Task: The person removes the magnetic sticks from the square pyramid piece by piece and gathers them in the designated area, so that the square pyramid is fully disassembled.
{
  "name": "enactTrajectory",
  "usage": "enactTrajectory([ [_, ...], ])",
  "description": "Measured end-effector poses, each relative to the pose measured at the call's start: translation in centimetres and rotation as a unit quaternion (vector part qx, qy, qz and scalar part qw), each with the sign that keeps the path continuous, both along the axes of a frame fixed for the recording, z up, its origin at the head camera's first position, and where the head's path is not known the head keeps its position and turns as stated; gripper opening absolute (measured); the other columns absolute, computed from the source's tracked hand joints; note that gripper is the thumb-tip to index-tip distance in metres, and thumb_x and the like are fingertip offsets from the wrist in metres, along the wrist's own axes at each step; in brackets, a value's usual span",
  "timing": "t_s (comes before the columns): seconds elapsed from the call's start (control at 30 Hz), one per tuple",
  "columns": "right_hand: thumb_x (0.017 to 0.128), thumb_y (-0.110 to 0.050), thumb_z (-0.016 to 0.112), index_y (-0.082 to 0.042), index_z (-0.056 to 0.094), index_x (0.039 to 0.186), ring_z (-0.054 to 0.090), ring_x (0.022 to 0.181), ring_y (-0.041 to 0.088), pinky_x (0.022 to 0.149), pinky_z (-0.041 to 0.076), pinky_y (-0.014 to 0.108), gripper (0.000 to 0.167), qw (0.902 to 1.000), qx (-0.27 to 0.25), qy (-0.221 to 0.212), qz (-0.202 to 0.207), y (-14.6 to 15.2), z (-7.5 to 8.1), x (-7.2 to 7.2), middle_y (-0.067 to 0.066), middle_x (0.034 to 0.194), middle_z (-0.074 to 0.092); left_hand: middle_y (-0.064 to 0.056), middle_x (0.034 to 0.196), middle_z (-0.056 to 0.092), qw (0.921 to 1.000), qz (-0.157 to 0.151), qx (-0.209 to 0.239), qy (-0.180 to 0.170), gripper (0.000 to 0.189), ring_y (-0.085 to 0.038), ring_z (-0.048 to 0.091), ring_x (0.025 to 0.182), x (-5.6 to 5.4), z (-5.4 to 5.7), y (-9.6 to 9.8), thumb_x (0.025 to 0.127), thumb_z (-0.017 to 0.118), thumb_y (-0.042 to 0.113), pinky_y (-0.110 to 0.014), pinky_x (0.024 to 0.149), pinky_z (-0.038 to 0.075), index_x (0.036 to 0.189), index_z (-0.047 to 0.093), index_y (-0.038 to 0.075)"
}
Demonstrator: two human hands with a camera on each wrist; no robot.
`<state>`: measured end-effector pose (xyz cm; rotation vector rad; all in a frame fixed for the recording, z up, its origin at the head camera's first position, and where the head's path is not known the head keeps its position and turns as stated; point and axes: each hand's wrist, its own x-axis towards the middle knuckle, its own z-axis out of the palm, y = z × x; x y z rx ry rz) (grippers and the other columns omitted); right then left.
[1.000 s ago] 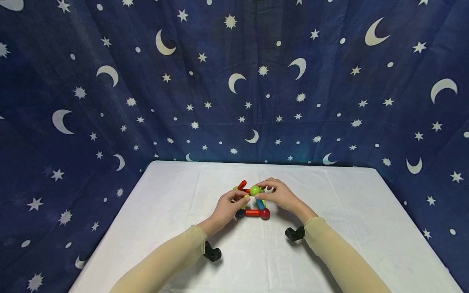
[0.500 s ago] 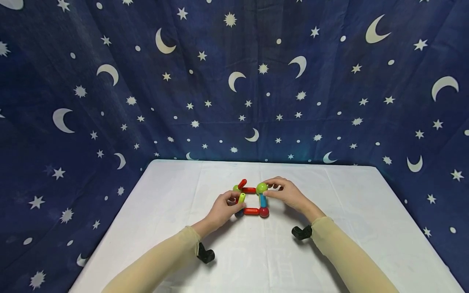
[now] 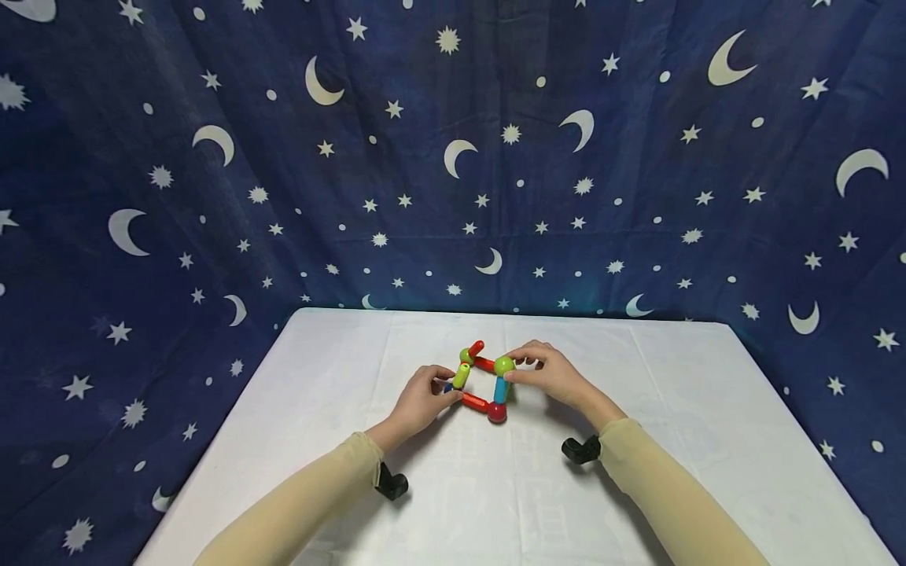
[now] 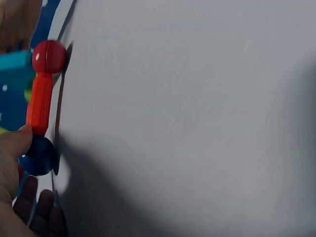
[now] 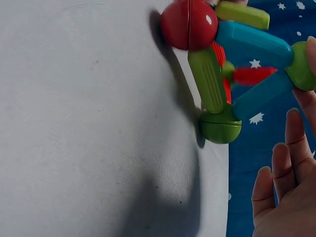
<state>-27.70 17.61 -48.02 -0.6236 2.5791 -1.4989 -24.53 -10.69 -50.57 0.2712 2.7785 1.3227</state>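
Note:
Magnetic rods and balls form a small frame on the white table. My left hand [image 3: 421, 397] pinches the dark blue ball [image 4: 38, 156] at its left corner, thumb by the end of a red rod [image 3: 475, 402]. From that corner a yellow-green rod [image 3: 461, 376] slants up, its top end free. My right hand [image 3: 545, 369] pinches the raised green ball [image 3: 504, 366] between thumb and index finger, its other fingers apart. In the right wrist view two blue rods [image 5: 254, 42] run from this ball to a red ball [image 5: 189, 24] and a lower green ball [image 5: 220, 124].
A far green ball [image 3: 467, 356] carries another slanting red rod [image 3: 476, 348] with a free end. White cloth covers the table [image 3: 609, 487]. Behind it hangs a dark blue curtain [image 3: 425, 157] with stars and moons. Black wrist cameras [image 3: 392, 481] hang beneath both sleeves.
My left fingers have slid from the yellow-green rod's top down to the dark blue ball. The raised green ball and right hand have shifted right, and the frame has turned slightly.

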Motion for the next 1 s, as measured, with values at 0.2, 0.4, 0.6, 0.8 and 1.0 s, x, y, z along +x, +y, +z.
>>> enactTrajectory([
  [0.2, 0.087, -0.034, 0.083, -0.020, 0.078, 0.114, 0.050, 0.109, 0.033, 0.087, 0.041, 0.041, 0.032, 0.9997, -0.013, -0.009, 0.020, -1.0, 0.0, 0.7, 0.001, 0.105, 0.064, -0.003, 0.096, 0.065, 0.9965, 0.074, -0.037, -0.007, 0.035, -0.018, 0.059, 0.085, -2.1, 0.4, -0.9, 0.090, 0.080, 0.036, -0.035, 0.077, 0.049, 0.108, 0.066, 0.008],
  [0.4, 0.086, -0.035, 0.084, -0.016, 0.078, 0.117, 0.050, 0.104, 0.025, 0.085, 0.042, 0.040, 0.037, 0.9995, -0.019, -0.011, 0.021, -2.5, -0.5, 1.0, -0.001, 0.107, 0.065, -0.004, 0.095, 0.063, 0.9938, 0.106, -0.032, -0.010, 0.031, -0.020, 0.058, 0.085, -3.2, 0.7, -0.7, 0.092, 0.077, 0.035, -0.034, 0.077, 0.048, 0.104, 0.065, 0.008],
  [0.6, 0.087, -0.041, 0.082, -0.017, 0.076, 0.121, 0.053, 0.099, 0.023, 0.083, 0.044, 0.040, 0.043, 0.9996, -0.007, -0.009, -0.026, -3.0, -0.5, 0.7, -0.003, 0.105, 0.066, -0.002, 0.103, 0.065, 0.9894, 0.083, 0.116, 0.025, 0.022, -0.020, 0.057, 0.094, -1.5, 0.3, 0.9, 0.099, 0.068, 0.030, -0.034, 0.077, 0.046, 0.110, 0.069, 0.012],
  [0.8, 0.088, -0.038, 0.081, -0.014, 0.076, 0.121, 0.052, 0.097, 0.024, 0.078, 0.044, 0.038, 0.041, 0.9982, -0.031, -0.011, -0.050, -3.2, -0.6, 0.3, 0.000, 0.107, 0.066, -0.003, 0.118, 0.067, 0.9664, 0.013, 0.256, -0.016, 0.037, -0.020, 0.058, 0.108, 0.1, 0.1, 3.2, 0.096, 0.073, 0.033, -0.032, 0.086, 0.048, 0.125, 0.067, 0.011],
  [1.0, 0.088, -0.037, 0.082, -0.012, 0.077, 0.119, 0.051, 0.098, 0.024, 0.079, 0.042, 0.039, 0.040, 0.9962, -0.067, -0.033, -0.044, -3.8, -1.0, 0.2, 0.001, 0.109, 0.066, -0.005, 0.114, 0.065, 0.9502, 0.050, 0.304, -0.050, 0.038, -0.019, 0.059, 0.107, 0.3, -0.1, 4.3, 0.093, 0.078, 0.027, -0.025, 0.081, 0.050, 0.123, 0.066, 0.007],
])
